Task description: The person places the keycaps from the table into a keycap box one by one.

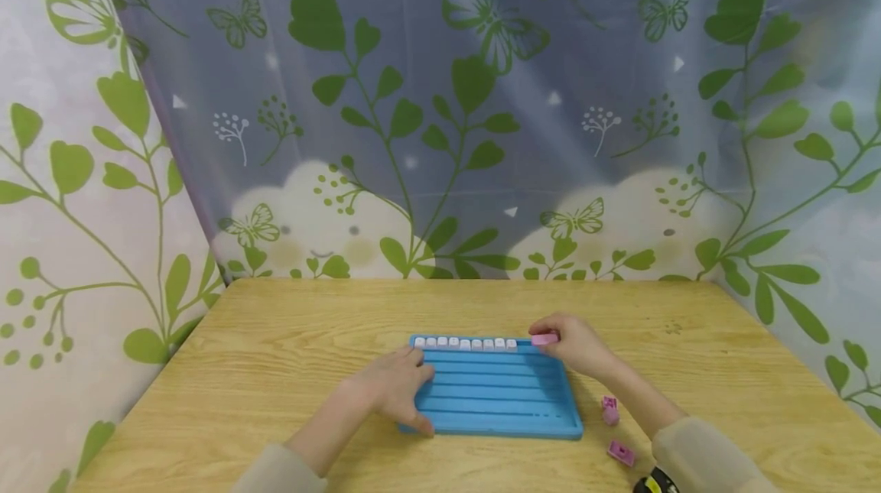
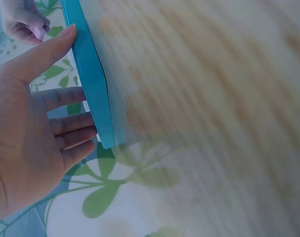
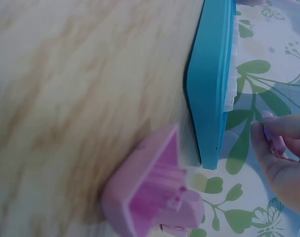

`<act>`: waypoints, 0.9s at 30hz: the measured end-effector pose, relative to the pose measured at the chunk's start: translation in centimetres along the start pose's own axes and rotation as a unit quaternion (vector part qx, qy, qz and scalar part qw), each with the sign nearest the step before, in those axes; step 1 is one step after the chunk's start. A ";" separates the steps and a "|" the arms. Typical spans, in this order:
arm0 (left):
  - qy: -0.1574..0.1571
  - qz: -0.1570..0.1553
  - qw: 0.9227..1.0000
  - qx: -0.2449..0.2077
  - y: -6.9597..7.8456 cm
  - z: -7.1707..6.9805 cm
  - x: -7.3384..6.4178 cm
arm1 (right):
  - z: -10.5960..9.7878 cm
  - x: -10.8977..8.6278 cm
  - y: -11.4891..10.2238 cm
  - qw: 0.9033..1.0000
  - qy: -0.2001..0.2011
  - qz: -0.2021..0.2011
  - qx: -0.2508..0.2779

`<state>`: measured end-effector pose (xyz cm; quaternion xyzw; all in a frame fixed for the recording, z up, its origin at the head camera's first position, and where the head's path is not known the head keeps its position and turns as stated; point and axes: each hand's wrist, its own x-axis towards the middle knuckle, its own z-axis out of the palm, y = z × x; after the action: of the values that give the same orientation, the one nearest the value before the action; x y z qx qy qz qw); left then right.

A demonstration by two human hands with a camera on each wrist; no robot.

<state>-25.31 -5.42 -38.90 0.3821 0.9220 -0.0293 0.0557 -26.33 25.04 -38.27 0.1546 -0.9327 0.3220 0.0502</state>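
A blue ridged tray (image 1: pixel 495 427) lies on the table, with a row of several white keycaps (image 1: pixel 465 344) along its far edge. My left hand (image 1: pixel 388 386) rests at the tray's left end. In the left wrist view its thumb touches the side of the tray (image 2: pixel 93 84), and the other fingers reach along the rim, fairly straight. Between thumb and fingertips, my right hand (image 1: pixel 577 345) pinches a long pink keycap (image 1: pixel 544 339) over the far right corner, just right of the white row. The right wrist view also has this pink keycap (image 3: pixel 274 136) in the fingers.
Right of the tray, a few pink keycaps (image 1: pixel 621 453) lie loose on the wooden table (image 1: pixel 330 309), one large in the right wrist view with its hollow underside showing. A black and yellow object (image 1: pixel 655 481) sits by the right sleeve. Patterned curtains (image 1: pixel 427 95) stand behind and at both sides.
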 end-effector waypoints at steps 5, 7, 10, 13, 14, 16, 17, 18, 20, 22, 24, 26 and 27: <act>-0.001 -0.002 1.000 -0.004 0.0 0.1 0.0 | 0.2 0.2 0.3 0.999 0.001 -0.021 -0.024; -0.001 -0.002 1.000 -0.006 -0.1 0.1 0.1 | 0.2 0.4 0.6 0.999 0.004 -0.031 -0.031; 0.001 -0.001 1.000 -0.007 -0.1 0.1 0.1 | 0.1 0.7 1.1 0.998 0.012 -0.048 -0.043; 0.003 -0.001 1.000 -0.007 -0.1 0.0 0.0 | 0.1 0.9 1.5 0.997 0.017 -0.055 -0.045; 0.004 -0.001 1.000 -0.006 0.0 0.0 0.0 | 0.1 0.9 1.6 0.997 0.017 -0.056 -0.045; 0.007 0.000 1.000 -0.003 0.0 0.0 -0.1 | 0.1 0.9 1.7 0.997 0.014 -0.060 -0.044; 0.007 0.000 1.000 -0.002 0.0 -0.1 -0.1 | 0.2 0.9 1.7 0.997 0.013 -0.059 -0.043; 0.008 0.001 1.000 -0.002 0.0 -0.1 -0.1 | 0.2 0.9 1.7 0.997 0.013 -0.057 -0.042; 0.007 0.001 1.000 -0.003 0.0 -0.1 -0.1 | 0.2 0.9 1.7 0.997 0.010 -0.059 -0.040; 0.005 -0.001 1.000 -0.005 0.0 -0.1 -0.1 | 0.1 0.9 1.7 0.998 0.006 -0.051 -0.032; 0.005 -0.001 1.000 -0.006 0.0 0.0 -0.1 | 0.1 0.9 1.6 0.999 0.003 -0.036 -0.018; 0.004 -0.002 1.000 -0.006 0.0 0.0 -0.1 | 0.0 0.8 1.6 1.000 0.001 -0.020 -0.006; 0.004 -0.001 1.000 -0.006 0.0 0.0 -0.1 | 0.0 0.8 1.6 1.000 0.001 -0.013 -0.002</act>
<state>-25.24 -5.46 -38.91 0.3806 0.9229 -0.0227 0.0544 -27.62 26.00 -39.05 0.1660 -0.9313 0.3194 0.0552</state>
